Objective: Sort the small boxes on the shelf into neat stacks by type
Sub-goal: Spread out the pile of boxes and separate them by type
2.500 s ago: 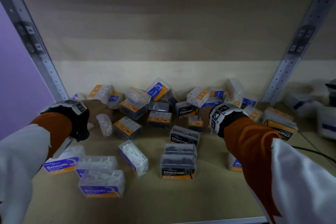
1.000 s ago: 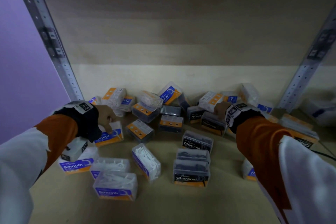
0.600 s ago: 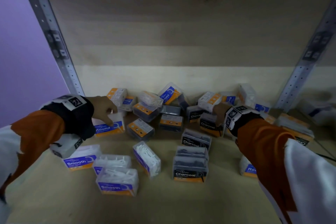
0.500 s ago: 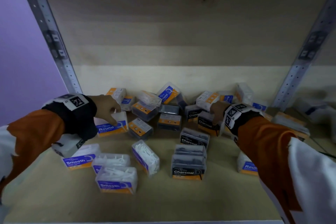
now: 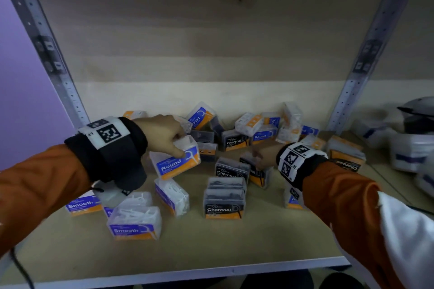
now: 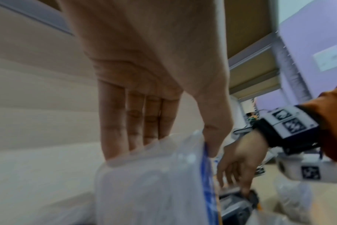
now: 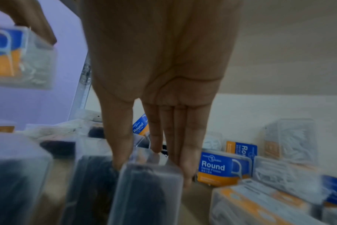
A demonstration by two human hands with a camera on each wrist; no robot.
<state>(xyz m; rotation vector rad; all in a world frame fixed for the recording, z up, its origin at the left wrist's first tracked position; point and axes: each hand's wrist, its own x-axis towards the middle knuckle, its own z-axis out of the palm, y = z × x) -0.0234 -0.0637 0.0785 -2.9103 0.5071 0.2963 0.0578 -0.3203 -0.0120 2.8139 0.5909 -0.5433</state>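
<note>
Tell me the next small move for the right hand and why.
Probably carry the Charcoal box that the right hand pinches toward the front and set it by the front Charcoal box. The dark boxes are gathered there, while the left hand holds a Round box of another type.

Shelf board (image 5: 211,248): loose heap of small boxes (image 5: 237,129) along the back wall. In front of the heap, left: Smooth boxes (image 5: 135,223) grouped near the front edge, one more box on its side just right of them. Centre: Charcoal boxes (image 5: 224,202) in a short row running front to back. Left hand (image 5: 162,136) holds a Round box (image 5: 176,162) above the board, between heap and Smooth group. Right hand (image 5: 263,157) grips a Charcoal box (image 5: 258,172) right of the row.
</note>
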